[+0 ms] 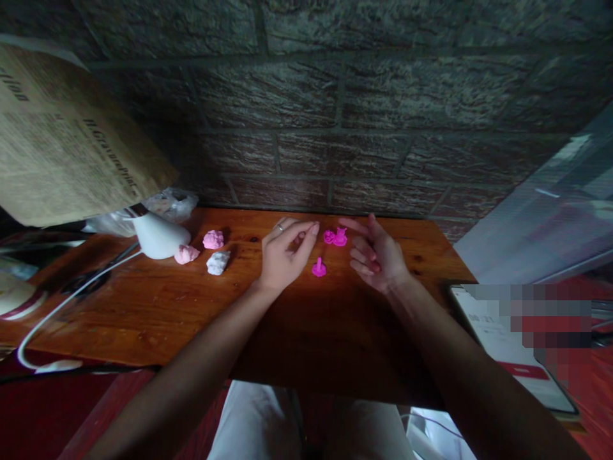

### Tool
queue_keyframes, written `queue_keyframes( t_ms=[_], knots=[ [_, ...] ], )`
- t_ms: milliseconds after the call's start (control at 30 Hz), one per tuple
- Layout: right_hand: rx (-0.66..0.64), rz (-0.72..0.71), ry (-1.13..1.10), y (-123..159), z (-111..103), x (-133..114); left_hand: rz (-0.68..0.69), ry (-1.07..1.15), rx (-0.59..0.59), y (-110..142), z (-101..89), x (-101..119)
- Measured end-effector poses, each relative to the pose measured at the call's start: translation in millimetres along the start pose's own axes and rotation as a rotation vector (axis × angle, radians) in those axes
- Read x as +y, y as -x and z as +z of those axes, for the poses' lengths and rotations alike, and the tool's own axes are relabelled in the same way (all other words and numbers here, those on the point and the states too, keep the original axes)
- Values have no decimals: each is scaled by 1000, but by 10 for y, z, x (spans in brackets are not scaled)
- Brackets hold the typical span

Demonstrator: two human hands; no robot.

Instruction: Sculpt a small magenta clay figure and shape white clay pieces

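My left hand [286, 252], with a ring on one finger, is held over the wooden table with thumb and forefinger pinched together; anything between the tips is too small to make out. To its right, my right hand [378, 255] has its forefinger and thumb apart and the other fingers loosely curled, with nothing seen in it. Between the hands lie bright pink pieces: a small round one [329, 237], a shaped one on a flat base [340, 237] touching or close beside it, and nearer me a flat-based piece with an upright stem [318, 267].
Two pink lumps [213, 239] [186, 254] and a whitish lump [218, 262] lie left, beside a white lamp base [160, 235] with a newsprint shade [81, 140]. Its white cable [79, 297] crosses the table [143, 313]. A tablet-like screen [507, 345] lies right. A brick wall [306, 96] stands behind.
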State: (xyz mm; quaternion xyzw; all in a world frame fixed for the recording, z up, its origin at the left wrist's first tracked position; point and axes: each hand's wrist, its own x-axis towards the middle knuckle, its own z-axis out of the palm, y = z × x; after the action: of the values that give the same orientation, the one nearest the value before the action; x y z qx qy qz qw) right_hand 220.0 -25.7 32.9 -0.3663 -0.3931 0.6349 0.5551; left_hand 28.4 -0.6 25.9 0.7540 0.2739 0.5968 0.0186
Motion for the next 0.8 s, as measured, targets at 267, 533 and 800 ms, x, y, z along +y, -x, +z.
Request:
queue_keyframes(
  t_ms=[267,533,800],
  knots=[
    [30,-41,-87,32,95,-1,251,27,-282,151,243,153],
    [-320,102,-225,67,259,144,248,7,-331,94,128,48],
    [-310,-34,-76,111,273,182,202,118,-327,41,104,88]
  ],
)
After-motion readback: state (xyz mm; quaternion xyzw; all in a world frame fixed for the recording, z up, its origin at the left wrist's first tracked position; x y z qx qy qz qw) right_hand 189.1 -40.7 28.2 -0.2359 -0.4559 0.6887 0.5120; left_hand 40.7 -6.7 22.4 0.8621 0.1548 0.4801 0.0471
